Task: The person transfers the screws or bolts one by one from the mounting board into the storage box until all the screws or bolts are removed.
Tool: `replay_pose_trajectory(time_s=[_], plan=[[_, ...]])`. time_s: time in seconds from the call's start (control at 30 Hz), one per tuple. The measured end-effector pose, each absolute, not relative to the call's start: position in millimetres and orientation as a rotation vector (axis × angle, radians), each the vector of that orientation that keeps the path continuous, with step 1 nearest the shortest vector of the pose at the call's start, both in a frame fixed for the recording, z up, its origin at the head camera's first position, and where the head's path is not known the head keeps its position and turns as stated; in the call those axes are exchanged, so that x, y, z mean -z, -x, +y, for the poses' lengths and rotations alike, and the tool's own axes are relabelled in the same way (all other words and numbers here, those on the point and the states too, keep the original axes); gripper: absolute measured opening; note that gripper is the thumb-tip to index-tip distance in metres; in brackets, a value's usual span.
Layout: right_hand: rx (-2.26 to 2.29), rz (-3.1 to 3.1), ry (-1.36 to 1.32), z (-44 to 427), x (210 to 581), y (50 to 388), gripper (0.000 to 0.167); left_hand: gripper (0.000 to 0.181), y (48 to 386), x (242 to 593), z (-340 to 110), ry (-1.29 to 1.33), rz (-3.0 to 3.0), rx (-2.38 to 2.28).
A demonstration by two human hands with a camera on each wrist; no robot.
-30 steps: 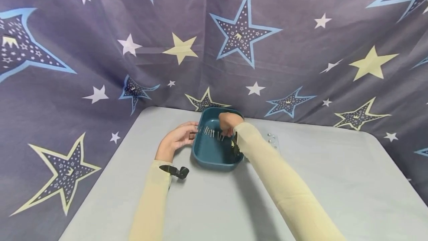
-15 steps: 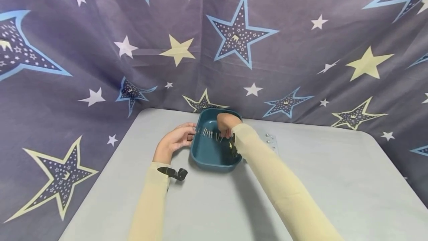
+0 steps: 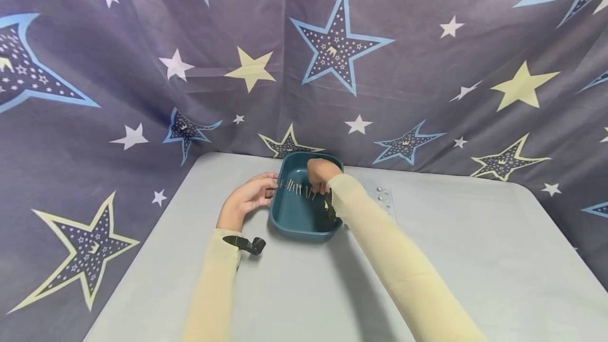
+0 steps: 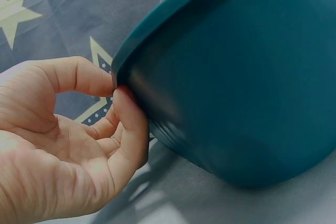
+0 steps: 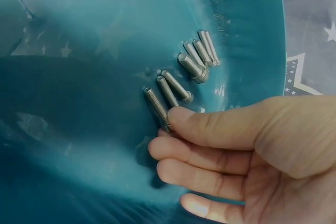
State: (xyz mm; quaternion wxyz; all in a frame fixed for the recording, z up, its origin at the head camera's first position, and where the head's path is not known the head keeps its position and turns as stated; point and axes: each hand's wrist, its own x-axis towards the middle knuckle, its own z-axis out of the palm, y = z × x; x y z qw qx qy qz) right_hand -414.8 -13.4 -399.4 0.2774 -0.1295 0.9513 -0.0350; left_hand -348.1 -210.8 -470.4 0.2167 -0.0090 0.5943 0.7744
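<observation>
A teal plastic bin (image 3: 306,235) stands near the back of the table. Its side wall (image 4: 236,87) fills much of the left wrist view. The left hand (image 3: 252,197) pinches the bin's left rim between thumb and index finger, the other fingers curled beneath. Inside the bin, the right hand (image 3: 320,173) reaches down to the floor. Its thumb and fingers pinch the lower end of a metal bolt (image 5: 156,107), which lies at the near end of a row. Several more bolts (image 5: 193,69) of differing thickness lie roughly side by side, heads toward the bin's side wall.
To the right of the bin, partly behind the right sleeve, lies a clear sheet (image 3: 390,202) with small shiny round pieces. The pale grey table (image 3: 451,236) ends at a star-patterned curtain (image 3: 427,94) behind the bin.
The head view has shifted slightly. Both hands stay where they were, left at the bin's rim and right among the bolts, with no clear movement of either.
</observation>
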Motion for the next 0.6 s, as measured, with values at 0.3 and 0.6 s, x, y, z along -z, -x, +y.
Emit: replay_pose_trajectory(time_s=[0.3, 0.6], plan=[[0.108, 2.558, 0.317, -13.4, 403.0, 416.6, 0.006, 0.034, 347.4, 468.6, -209.9, 0.028, 1.64, -2.138], [0.128, 2.574, 0.324, -11.4, 399.7, 414.8, 0.012, 0.034, 346.5, 466.2, -210.6, 0.028, 1.663, -2.133]])
